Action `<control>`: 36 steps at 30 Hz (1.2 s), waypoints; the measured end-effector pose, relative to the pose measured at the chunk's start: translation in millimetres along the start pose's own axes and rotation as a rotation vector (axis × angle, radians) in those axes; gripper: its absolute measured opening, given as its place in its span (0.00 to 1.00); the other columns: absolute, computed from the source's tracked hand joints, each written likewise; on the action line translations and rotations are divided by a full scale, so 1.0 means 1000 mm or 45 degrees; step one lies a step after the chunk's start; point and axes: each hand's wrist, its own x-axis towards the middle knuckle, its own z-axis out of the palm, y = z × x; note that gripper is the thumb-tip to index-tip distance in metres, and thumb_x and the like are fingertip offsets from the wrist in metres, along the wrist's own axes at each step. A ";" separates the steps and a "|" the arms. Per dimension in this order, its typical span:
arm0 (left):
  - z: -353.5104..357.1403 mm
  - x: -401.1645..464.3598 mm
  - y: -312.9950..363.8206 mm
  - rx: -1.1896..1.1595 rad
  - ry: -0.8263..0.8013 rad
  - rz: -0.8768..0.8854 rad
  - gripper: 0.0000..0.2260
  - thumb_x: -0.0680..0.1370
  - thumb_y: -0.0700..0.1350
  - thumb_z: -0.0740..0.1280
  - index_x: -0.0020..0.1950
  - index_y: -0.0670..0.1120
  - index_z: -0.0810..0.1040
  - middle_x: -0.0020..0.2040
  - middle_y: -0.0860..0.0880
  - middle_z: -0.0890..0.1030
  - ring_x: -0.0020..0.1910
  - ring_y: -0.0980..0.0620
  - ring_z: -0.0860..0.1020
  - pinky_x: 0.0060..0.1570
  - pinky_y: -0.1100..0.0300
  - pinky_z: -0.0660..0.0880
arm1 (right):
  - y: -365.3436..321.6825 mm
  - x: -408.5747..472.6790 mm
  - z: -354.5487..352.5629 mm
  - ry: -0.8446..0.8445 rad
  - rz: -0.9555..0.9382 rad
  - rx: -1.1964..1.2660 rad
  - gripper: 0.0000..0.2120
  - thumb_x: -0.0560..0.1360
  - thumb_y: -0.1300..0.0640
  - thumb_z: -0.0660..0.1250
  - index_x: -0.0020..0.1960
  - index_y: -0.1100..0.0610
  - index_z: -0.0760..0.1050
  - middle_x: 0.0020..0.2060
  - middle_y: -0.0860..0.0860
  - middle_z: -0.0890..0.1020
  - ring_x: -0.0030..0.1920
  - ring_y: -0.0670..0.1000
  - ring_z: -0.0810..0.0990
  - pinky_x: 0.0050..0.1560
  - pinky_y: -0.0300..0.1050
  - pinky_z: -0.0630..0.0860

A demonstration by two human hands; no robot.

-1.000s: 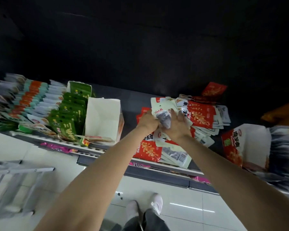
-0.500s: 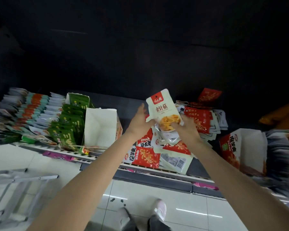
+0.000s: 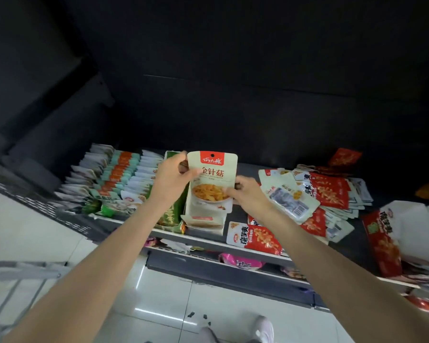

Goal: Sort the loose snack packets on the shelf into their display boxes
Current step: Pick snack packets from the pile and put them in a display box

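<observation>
Both hands, the left hand (image 3: 170, 175) and right hand (image 3: 247, 194), are now pinching the beige enoki mushroom packet (image 3: 211, 184), carried leftward from the loose pile (image 3: 315, 194), into the white display box (image 3: 204, 220) at frame centre.

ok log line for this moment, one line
left hand: holds packet | right hand: holds packet | packet: upright over box | loose pile: unsorted

Both bare arms reach forward and upward to the beige packet (image 3: 212, 179). The left hand (image 3: 170, 178) pinches its upper left edge with curled fingers. The right hand (image 3: 248, 194) grips its lower right edge, thumb on the front.
</observation>
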 end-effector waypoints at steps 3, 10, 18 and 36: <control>-0.014 -0.006 -0.021 0.054 -0.070 -0.017 0.10 0.73 0.41 0.70 0.54 0.46 0.78 0.51 0.49 0.82 0.48 0.52 0.81 0.49 0.52 0.79 | 0.004 0.007 0.021 0.009 -0.032 -0.231 0.13 0.76 0.61 0.65 0.60 0.61 0.77 0.58 0.55 0.81 0.54 0.52 0.80 0.57 0.49 0.77; -0.012 -0.017 -0.043 0.575 -0.473 0.071 0.10 0.77 0.40 0.65 0.58 0.45 0.77 0.47 0.50 0.80 0.27 0.59 0.73 0.27 0.68 0.71 | 0.017 -0.002 0.027 -0.025 -0.026 -0.631 0.13 0.76 0.58 0.66 0.60 0.58 0.78 0.56 0.53 0.81 0.49 0.52 0.82 0.48 0.44 0.79; -0.008 -0.021 -0.037 0.783 -0.778 0.081 0.13 0.77 0.53 0.62 0.56 0.50 0.81 0.53 0.54 0.82 0.36 0.59 0.76 0.39 0.64 0.74 | 0.006 -0.006 0.022 -0.377 0.134 -0.609 0.14 0.77 0.62 0.60 0.60 0.57 0.78 0.57 0.51 0.81 0.57 0.50 0.78 0.58 0.44 0.74; 0.196 0.015 0.017 0.171 -0.762 -0.290 0.16 0.79 0.44 0.60 0.67 0.43 0.70 0.67 0.45 0.73 0.65 0.45 0.72 0.61 0.57 0.68 | 0.124 0.006 -0.099 0.272 0.341 -0.929 0.29 0.76 0.57 0.64 0.73 0.58 0.56 0.72 0.57 0.61 0.74 0.57 0.59 0.69 0.52 0.67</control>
